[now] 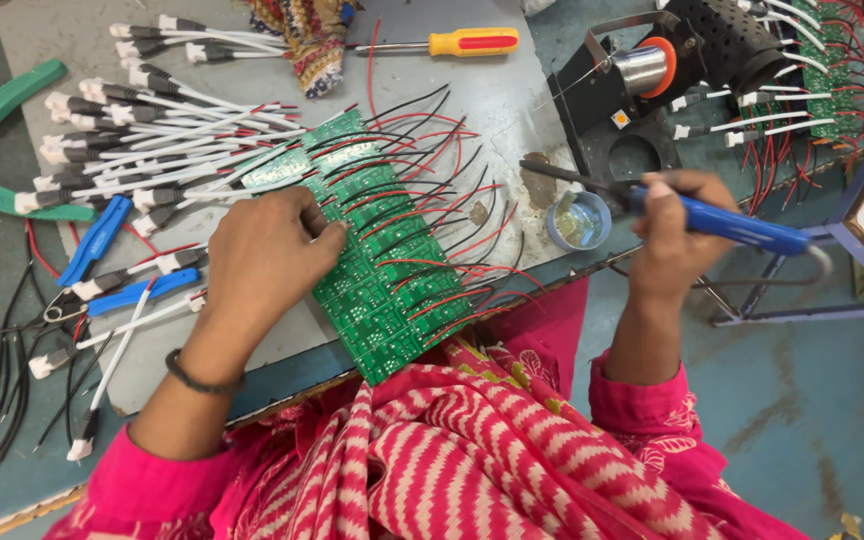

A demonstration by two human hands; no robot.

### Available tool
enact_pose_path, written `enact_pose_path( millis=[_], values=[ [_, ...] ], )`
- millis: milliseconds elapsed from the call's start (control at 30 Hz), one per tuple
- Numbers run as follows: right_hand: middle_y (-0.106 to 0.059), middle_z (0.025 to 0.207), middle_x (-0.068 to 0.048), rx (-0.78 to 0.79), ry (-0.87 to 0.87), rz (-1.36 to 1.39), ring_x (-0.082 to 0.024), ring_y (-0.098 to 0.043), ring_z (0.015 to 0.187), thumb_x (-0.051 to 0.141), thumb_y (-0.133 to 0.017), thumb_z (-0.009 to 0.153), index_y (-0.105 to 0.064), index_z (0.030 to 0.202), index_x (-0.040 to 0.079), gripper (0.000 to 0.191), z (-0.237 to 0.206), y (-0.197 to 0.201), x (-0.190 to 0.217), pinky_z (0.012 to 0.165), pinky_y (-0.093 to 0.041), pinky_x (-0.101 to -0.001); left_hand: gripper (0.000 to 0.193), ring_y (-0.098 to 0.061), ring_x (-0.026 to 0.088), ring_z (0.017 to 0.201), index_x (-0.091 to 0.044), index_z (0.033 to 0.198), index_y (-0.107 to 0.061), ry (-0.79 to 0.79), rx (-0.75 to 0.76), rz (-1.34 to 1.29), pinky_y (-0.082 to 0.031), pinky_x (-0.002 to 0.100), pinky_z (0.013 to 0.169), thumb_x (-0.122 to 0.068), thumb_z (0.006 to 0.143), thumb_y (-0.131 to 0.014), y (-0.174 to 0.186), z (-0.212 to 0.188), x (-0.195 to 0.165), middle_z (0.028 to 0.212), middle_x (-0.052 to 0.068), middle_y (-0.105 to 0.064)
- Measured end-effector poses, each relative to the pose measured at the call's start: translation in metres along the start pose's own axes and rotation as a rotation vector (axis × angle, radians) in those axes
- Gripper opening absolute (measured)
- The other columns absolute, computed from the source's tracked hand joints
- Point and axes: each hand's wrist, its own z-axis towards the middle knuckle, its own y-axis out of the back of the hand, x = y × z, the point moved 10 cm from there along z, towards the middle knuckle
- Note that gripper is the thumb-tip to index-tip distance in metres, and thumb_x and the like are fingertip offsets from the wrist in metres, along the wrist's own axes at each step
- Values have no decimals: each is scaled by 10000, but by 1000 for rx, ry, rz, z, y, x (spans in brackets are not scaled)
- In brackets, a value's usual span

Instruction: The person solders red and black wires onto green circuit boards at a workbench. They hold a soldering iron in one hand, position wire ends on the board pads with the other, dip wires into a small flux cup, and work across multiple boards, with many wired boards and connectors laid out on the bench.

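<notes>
Green board (377, 270) lies under the left hand (262, 255), fingers pressed flat; right hand (677, 235) grips 1 blue iron (742, 228).

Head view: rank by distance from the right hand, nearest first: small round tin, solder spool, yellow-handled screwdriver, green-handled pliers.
From the right hand, which grips the blue soldering iron:
1. Small round tin, just to its left on the bench.
2. Solder spool, above it on the black stand.
3. Yellow-handled screwdriver, upper centre.
4. Green-handled pliers, far left edge.
</notes>
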Motion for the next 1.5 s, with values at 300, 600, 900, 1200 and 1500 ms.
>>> enact_pose_path(
  millis=[300,600,900,1200,1500],
  values=[
    [-616,857,-113,156,-129,589,-140,-517,573,128,-692,1039,-601,1026,-40,192,-18,-54,11,557,-444,-252,262,-697,383,693,-81,707,-742,-98,28,-26,-546,491,639,-341,705,-771,-12,26,-3,679,170,-697],
    [-656,900,-102,413,-60,363,-73,-491,584,100,-680,1006,-629,972,-42,155,-40,-125,38,560,-396,-197,207,-721,316,656,-94,696,-716,-19,68,-110,-560,443,654,-295,700,-765,-15,29,-4,594,123,-685],
    [-634,869,-73,440,-28,277,-73,-537,603,97,-677,1018,-632,1008,-28,134,-37,-130,46,563,-423,-202,161,-708,325,648,-92,700,-717,-26,64,-115,-553,448,647,-250,694,-751,-17,31,-8,571,118,-668],
    [-610,802,-52,458,-8,209,-72,-539,591,113,-679,1012,-649,988,-30,149,-37,-134,46,550,-405,-201,161,-706,363,707,-91,728,-728,-22,48,-99,-553,479,673,-242,682,-761,-19,34,-8,659,148,-694],
    [-660,875,-87,361,14,294,-75,-510,575,150,-697,1005,-615,985,-19,189,-29,-117,49,540,-402,-204,153,-707,363,714,-86,703,-718,-27,26,-98,-555,472,679,-231,673,-757,-17,33,-9,660,151,-688]
  ],
)
